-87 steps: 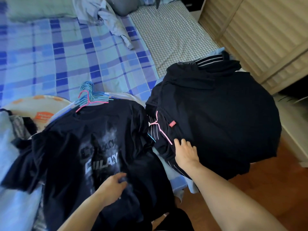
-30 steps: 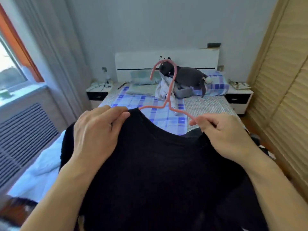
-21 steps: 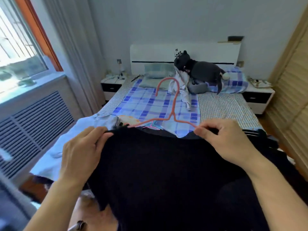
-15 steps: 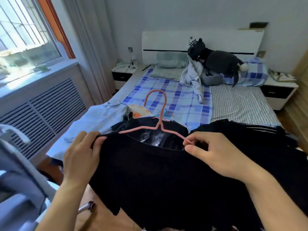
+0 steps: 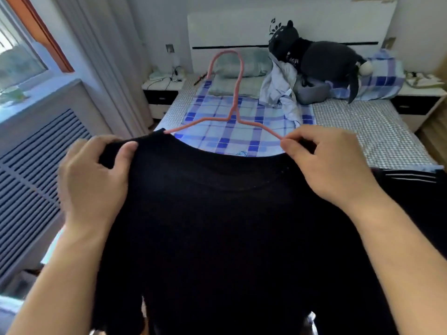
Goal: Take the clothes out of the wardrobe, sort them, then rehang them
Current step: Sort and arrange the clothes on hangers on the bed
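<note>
Black shirt [image 5: 229, 226] fills the near centre, held up over the near end of the bed [image 5: 362, 131], on a pink hanger [image 5: 235, 97] with the hook upright. Both hands are closed on it: left hand [image 5: 94, 182] has fingers and thumb curled round the left shoulder fabric, right hand [image 5: 331, 165] pinches the right shoulder right where the hanger arm comes out of the neckline.

Step looks like seating the shirt on the hanger. To do it well:
- keep the neckline centred under the hook
- pull each shoulder seam out onto its hanger arm evenly
- hold the wire with the right pinch so it doesn't rotate
- let the body drop straight before carrying it

Can't see:
- hanger arms inside the shirt, so seating is unconfirmed
- hem and sleeves, cut off at the bottom edge
- wardrobe, out of frame
- dark striped clothes [image 5: 411, 177] at far right, partly cut off
- left hand is motion-blurred
</note>
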Motion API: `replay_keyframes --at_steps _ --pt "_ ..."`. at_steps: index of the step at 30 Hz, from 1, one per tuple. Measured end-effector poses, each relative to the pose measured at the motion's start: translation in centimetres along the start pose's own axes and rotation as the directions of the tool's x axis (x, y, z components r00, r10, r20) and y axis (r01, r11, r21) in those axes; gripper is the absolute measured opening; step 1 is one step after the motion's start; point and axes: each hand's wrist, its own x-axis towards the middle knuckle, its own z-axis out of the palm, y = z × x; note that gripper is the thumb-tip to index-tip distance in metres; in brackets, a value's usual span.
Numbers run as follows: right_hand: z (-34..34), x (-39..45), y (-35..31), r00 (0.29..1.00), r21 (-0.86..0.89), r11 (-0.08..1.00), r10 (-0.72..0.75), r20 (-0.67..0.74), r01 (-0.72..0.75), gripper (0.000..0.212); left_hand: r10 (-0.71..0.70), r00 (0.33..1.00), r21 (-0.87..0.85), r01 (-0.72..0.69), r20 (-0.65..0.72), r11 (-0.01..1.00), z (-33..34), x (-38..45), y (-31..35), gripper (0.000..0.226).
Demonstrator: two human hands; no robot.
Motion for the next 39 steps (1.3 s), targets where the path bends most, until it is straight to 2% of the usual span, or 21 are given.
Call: replay_keyframes --at_steps 4,6,8,10,14,17,19,22,24,26,32,34,36,37,39 --pt "12.8 8.0 9.9 0.981 -0.187 0.963 0.188 -0.052 -0.195 0.020 -0.009 0.962 -0.009 0.012 0.274 1.000 15.2 3.6 -8.9 0.016" --pt "20.1 10.8 16.8 0.940 -0.258 0.906 0.338 -0.038 -0.336 0.024 -0.066 0.884 -0.029 0.089 0.464 0.996 24.9 3.9 -13.7 0.016" --pt "26.1 12.1 22.6 0.905 -0.345 0.849 0.425 -0.009 -0.402 0.026 -0.133 0.795 0.014 0.155 0.591 0.988 32.9 3.0 -17.8 0.016" --pt "30.0 13.2 26.5 0.901 -0.425 0.813 0.433 -0.014 -0.397 0.025 -0.150 0.759 0.033 0.167 0.633 0.985 38.8 2.4 -20.7 0.017" --pt "36.5 16.4 34.0 0.930 -0.555 0.756 0.357 -0.094 -0.346 0.021 -0.187 0.757 0.090 0.169 0.626 0.982 48.5 1.7 -25.3 0.021" --pt "42.7 17.2 41.0 0.939 -0.698 0.676 0.343 0.016 -0.235 0.004 -0.174 0.698 0.162 0.084 0.695 0.983 55.7 -1.4 -29.5 0.020" --pt "45.8 16.8 44.3 0.904 -0.767 0.615 0.412 0.115 -0.183 0.020 -0.193 0.657 0.212 0.052 0.729 0.976 58.6 -3.5 -31.4 0.019" --pt "47.9 16.7 47.1 0.903 -0.818 0.570 0.388 0.184 -0.078 0.027 -0.185 0.688 0.218 0.039 0.701 0.975 60.9 -5.8 -33.0 0.015" --pt "47.6 17.4 46.8 0.869 -0.863 0.504 0.415 0.267 0.025 0.029 -0.160 0.693 0.241 -0.020 0.703 0.970 61.4 -6.4 -33.5 0.015" --pt "46.8 18.4 46.0 0.832 -0.857 0.512 0.449 0.326 0.059 0.041 -0.153 0.678 0.259 -0.057 0.719 0.964 61.3 -6.1 -33.7 0.016" --pt "43.5 23.3 44.4 0.853 -0.878 0.478 0.449 0.265 0.021 0.047 -0.012 0.762 0.137 -0.101 0.647 0.985 61.5 -1.0 -31.3 0.011" --pt "43.7 24.3 45.7 0.793 -0.870 0.494 0.535 0.291 -0.014 0.050 -0.001 0.711 0.163 -0.161 0.704 0.973 63.1 -0.2 -31.1 0.015" --pt "44.9 23.8 46.9 0.675 -0.846 0.530 0.645 0.358 -0.058 0.057 -0.044 0.617 0.221 -0.213 0.786 0.952 64.4 -1.8 -31.4 0.036" --pt "45.5 23.5 47.7 0.646 -0.834 0.545 0.668 0.371 -0.085 0.058 -0.068 0.560 0.234 -0.230 0.826 0.945 64.7 -3.2 -31.6 0.048" --pt "46.0 23.5 48.2 0.626 -0.799 0.586 0.675 0.390 -0.135 0.051 -0.092 0.493 0.242 -0.250 0.865 0.938 64.9 -5.6 -32.1 0.057"
